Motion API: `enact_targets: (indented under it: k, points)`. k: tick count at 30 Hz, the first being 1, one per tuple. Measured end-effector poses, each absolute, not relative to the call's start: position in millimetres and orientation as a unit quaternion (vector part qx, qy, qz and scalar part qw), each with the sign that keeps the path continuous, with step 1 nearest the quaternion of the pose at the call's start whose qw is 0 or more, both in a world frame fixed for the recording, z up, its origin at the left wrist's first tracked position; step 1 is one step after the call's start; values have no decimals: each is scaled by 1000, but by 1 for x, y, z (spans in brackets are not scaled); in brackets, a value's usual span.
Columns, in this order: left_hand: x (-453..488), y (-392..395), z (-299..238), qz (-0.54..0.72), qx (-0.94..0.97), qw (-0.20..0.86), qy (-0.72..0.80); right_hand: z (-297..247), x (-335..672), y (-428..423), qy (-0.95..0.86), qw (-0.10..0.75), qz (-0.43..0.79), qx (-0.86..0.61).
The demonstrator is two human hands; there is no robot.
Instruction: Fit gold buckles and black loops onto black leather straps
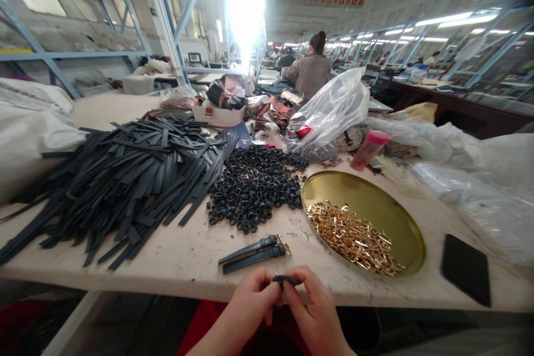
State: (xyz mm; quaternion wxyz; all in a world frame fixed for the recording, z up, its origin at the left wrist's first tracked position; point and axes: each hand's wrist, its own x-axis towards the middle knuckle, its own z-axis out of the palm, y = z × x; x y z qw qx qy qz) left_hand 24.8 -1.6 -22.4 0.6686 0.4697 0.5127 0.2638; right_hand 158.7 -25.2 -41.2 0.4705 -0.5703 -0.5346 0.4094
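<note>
At the table's front edge, my left hand [257, 293] and my right hand [312, 301] are close together, both pinching a short black strap [286, 278]. A bit of gold metal, likely a buckle, shows at the strap's left end; my fingers hide the rest. Just beyond my hands lie black straps with gold buckles [254, 256], side by side. Farther off is a heap of small black loops [254, 186]. On the right, a round gold tray [375, 194] holds a pile of gold buckles [354, 236]. A large pile of loose black strips [142, 172] spreads over the left.
A black phone or tablet [465, 268] lies at the right. Behind the tray stands a pink-capped container [370, 150]. Clear plastic bags [334, 111] and a white box [219, 115] sit farther back. White sacks [33, 133] flank the left. A person [314, 69] is beyond the table.
</note>
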Motion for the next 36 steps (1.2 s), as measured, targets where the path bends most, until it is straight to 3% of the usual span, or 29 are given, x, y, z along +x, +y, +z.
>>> enact_targets:
  k: [5, 11, 14, 17, 19, 25, 29, 34, 36]
  points:
    - [19, -11, -20, 227, 524, 650, 502, -46, 163, -24, -452, 429, 571, -534]
    - [14, 3, -27, 251, 513, 638, 516, -44, 162, -10, -497, 408, 596, -481]
    - [12, 15, -25, 265, 550, 611, 504, -35, 172, 20, -593, 357, 521, -499]
    - [12, 25, -22, 242, 561, 595, 522, -34, 182, 70, -674, 323, 308, -588]
    - [12, 31, -25, 247, 543, 590, 544, -40, 184, 106, -689, 314, 239, -608]
    - [5, 47, -41, 271, 473, 613, 572, -62, 177, 158, -684, 299, 244, -619]
    - [4, 56, -39, 297, 446, 600, 594, -54, 178, 130, -658, 311, 318, -608]
    - [14, 56, -27, 330, 495, 547, 589, -41, 168, 73, -367, 422, 678, -477]
    - [16, 50, -23, 315, 524, 532, 585, -39, 162, 57, -270, 461, 736, -416]
